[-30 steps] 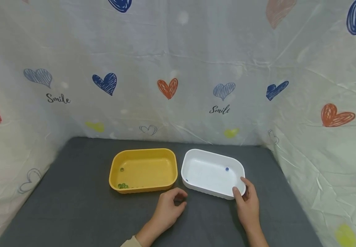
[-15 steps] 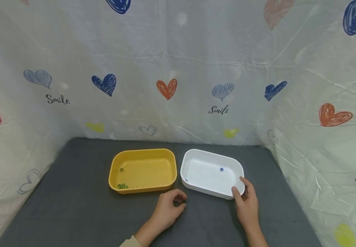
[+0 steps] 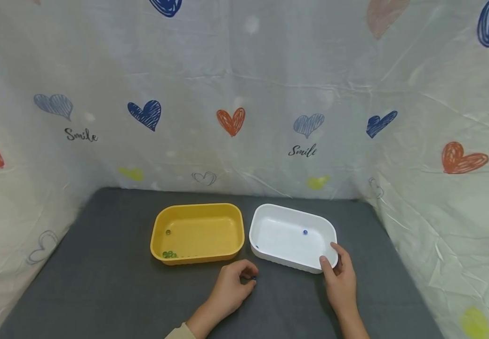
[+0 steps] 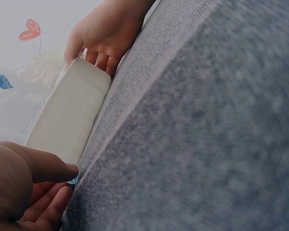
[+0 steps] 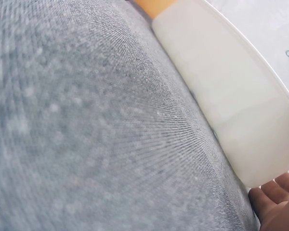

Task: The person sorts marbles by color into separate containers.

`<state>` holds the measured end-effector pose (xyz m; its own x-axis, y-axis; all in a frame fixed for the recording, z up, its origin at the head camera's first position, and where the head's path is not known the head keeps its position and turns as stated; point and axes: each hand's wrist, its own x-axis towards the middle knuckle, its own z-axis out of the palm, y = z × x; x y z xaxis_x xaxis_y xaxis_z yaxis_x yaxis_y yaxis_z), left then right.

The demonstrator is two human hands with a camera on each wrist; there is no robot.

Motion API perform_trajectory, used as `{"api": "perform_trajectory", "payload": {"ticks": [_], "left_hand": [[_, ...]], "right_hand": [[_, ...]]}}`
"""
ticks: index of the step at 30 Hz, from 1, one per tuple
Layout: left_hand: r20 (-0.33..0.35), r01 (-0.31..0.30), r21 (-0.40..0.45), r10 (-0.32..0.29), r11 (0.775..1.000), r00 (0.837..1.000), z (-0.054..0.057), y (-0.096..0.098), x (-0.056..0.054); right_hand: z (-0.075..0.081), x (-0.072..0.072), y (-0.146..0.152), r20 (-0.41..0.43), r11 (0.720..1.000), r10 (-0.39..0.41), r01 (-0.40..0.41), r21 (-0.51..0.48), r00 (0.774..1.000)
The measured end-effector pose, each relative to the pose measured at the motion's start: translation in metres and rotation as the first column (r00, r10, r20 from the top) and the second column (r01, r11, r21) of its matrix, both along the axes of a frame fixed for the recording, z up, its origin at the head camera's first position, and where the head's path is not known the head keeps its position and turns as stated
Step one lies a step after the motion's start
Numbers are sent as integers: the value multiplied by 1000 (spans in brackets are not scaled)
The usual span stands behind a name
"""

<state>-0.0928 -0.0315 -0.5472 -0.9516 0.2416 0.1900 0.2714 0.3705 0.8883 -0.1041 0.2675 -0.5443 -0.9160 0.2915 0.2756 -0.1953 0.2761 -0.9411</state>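
Note:
My left hand (image 3: 231,288) is near the front of the two trays, its thumb and fingers pinching a small blue marble (image 4: 73,180). In the head view that marble is a dark spot at the fingertips. My right hand (image 3: 340,280) grips the near right corner of the white tray (image 3: 288,261), thumb at the near side and fingers round the end. Inside the tray lies a blue marble (image 3: 305,232), and part of another dark one (image 3: 257,247) shows by its left wall, mostly hidden.
A yellow tray (image 3: 197,259) stands left of the white one. Several green marbles (image 3: 169,254) sit in its near left corner, with a single one (image 3: 168,232) farther back. Grey cloth (image 3: 121,292) covers the table; a heart-printed curtain (image 3: 261,179) surrounds it.
The blue marble in the white tray has rolled a little to the left. A dark marble now shows at my left fingertips. Both hands have stayed almost in place.

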Motion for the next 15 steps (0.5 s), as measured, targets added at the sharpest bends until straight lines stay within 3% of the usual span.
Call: {"api": "perform_trajectory", "payload": {"ticks": [6, 15], "left_hand": [[-6, -2, -17, 2, 1000, 1000, 3, 2, 0], [-13, 26, 29, -26, 999, 1000, 12, 5, 0]], "right_hand": [[0, 1, 1, 25, 999, -8, 7, 39, 1000], [-1, -1, 1, 17, 999, -6, 6, 38, 1000]]}}
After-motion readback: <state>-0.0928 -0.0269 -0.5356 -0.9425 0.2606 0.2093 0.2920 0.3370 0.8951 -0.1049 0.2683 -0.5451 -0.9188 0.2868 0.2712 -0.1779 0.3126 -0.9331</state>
